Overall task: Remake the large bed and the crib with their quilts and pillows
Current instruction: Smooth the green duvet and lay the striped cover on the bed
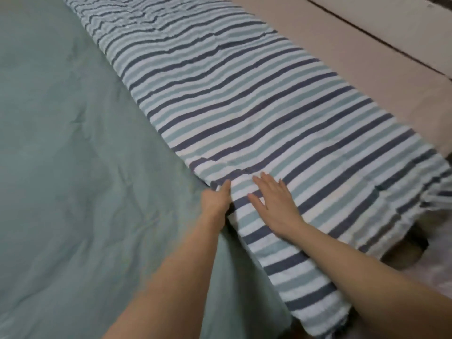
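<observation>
My right hand [274, 199] lay flat, fingers spread wide, on the striped quilt [244, 113], while my left hand [216, 198] pinched that quilt's folded edge beside it. The quilt ran in a long band along the right edge of the bed, over a pale green sheet [61, 143]. Beyond it stood a beige padded surface [342, 52].

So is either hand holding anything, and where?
Left hand grips the striped quilt at its left edge; right hand only rests flat on it.
</observation>
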### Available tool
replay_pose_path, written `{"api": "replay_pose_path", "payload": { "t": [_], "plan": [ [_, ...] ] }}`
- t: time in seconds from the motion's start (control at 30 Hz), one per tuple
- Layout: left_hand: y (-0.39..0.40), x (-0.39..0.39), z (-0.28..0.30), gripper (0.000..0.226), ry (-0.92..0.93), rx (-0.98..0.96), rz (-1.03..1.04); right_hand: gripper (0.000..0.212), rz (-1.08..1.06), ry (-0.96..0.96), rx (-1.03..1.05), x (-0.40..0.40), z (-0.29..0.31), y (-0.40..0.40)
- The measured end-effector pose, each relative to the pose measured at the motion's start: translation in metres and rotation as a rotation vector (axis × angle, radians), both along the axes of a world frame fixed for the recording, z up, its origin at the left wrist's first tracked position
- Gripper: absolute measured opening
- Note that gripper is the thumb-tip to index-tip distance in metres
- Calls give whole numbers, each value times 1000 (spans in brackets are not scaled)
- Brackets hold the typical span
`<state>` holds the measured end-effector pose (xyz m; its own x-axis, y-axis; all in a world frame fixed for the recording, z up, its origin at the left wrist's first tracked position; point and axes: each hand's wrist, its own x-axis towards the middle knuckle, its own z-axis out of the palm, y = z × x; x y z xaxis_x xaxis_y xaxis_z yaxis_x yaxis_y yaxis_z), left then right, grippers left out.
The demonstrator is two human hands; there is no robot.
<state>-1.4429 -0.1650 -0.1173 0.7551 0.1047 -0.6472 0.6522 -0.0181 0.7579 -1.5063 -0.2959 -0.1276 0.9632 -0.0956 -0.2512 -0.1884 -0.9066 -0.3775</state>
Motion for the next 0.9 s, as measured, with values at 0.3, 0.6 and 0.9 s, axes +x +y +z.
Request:
{"api": "replay_pose_path", "payload": {
  "t": [0.3, 0.6, 0.9],
  "plan": [
    [17, -77, -29, 40, -95, 212, 63, 79, 52, -23, -105, -87, -3, -7],
    [-34, -151, 0, 34, -62, 111, -216, 110, -7, 32, -302, -199, -8, -11],
    [-6, -174, 12, 41, -277, 242, -228, 57, -253, -334, 50, -234, 40, 32]
  ]
}}
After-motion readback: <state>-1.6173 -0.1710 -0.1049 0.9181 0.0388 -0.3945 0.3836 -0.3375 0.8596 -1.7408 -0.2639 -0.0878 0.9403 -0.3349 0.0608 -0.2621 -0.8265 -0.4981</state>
